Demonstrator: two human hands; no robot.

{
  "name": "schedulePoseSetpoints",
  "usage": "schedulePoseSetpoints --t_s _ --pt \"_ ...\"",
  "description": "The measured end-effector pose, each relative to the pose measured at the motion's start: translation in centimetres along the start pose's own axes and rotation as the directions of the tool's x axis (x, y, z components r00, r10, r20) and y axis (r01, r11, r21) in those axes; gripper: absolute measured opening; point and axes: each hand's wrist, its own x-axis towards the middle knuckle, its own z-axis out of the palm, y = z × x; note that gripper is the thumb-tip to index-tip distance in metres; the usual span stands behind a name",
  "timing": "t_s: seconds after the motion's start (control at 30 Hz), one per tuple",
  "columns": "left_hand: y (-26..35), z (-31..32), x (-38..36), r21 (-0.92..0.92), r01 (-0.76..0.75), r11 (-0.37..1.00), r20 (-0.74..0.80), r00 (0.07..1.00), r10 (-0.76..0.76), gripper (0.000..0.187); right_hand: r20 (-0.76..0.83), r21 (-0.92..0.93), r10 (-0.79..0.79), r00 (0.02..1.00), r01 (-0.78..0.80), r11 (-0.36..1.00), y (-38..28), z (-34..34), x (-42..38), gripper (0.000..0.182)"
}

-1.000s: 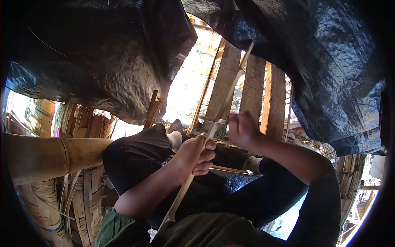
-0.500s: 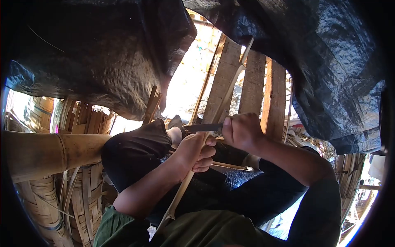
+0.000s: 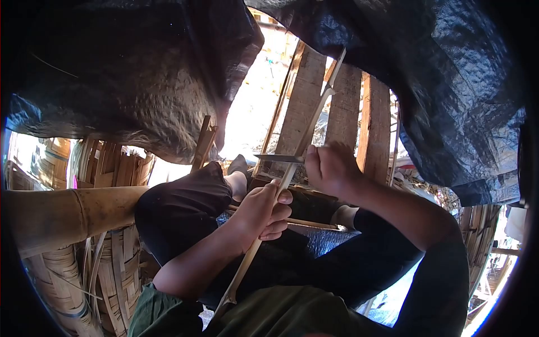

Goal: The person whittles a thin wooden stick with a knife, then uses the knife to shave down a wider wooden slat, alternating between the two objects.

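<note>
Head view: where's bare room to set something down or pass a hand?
The planks show bare between strip and right tarp, though gapped. A hand might pass through the bright opening between left tarp and planks. Crowded: left hand on the strip, right hand holding the knife across it.

Metal blade [image 3: 279, 158], glossy plastic sheeting [image 3: 471, 106]

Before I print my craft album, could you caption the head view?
Left hand grips a pale stick; right hand holds a knife across it.

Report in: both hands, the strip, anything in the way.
Left hand gripping strip. Right hand holding knife crosswise at strip, beyond left hand. No obstruction visible near knife; contact unclear.
</note>
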Motion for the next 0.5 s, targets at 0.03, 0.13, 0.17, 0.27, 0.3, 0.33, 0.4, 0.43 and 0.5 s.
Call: schedulePoseSetpoints --t_s 0.03,0.13,0.17,0.27,0.3,0.33,0.4,0.43,0.5 --pt "-0.1 -0.1 0.1 0.000 -0.009 1.000 -0.004 1.000 0.009 0.037 0.002 0.002 0.008 1.000 -0.008 1.000 1.2 0.5 0.6 0.048" --pt "0.0 -0.1 0.0 0.016 -0.018 1.000 -0.015 1.000 0.018 0.038 -0.165 -0.083 0.064 0.984 -0.079 0.993 1.6 -0.4 1.9 0.043" --pt "0.2 0.1 -0.1 0.039 -0.025 0.999 -0.022 0.999 0.026 0.039 -0.165 -0.086 0.064 0.984 -0.079 0.993 0.6 -0.9 1.5 0.043" --pt "0.0 0.8 -0.3 0.068 -0.008 0.998 -0.085 0.996 0.014 0.039 0.005 -0.099 -0.031 0.999 0.032 0.995 -0.1 -1.1 0.7 0.043" --pt "0.0 0.8 -0.4 0.069 -0.001 0.998 -0.086 0.996 0.007 0.039 0.007 -0.095 -0.025 1.000 0.026 0.995 1.2 -0.8 1.3 0.043" --pt "0.0 0.7 -0.5 0.052 -0.008 0.999 -0.070 0.997 0.012 0.039 -0.063 -0.046 0.033 0.997 -0.036 0.998 2.5 -0.6 2.0 0.043" --pt "0.0 0.5 -0.7 0.035 -0.022 0.999 -0.051 0.998 0.024 0.039 0.013 -0.005 0.227 0.974 -0.227 0.974 1.5 -1.5 2.3 0.044" --pt "0.0 0.5 -0.7 0.047 -0.016 0.999 -0.056 0.998 0.018 0.039 0.010 -0.013 0.222 0.975 -0.222 0.975 0.7 -1.2 1.6 0.044" --pt "0.0 0.5 -0.6 0.059 -0.009 0.998 -0.060 0.998 0.013 0.039 -0.094 0.004 0.020 0.995 -0.020 1.000 -0.4 -0.2 0.1 0.044"
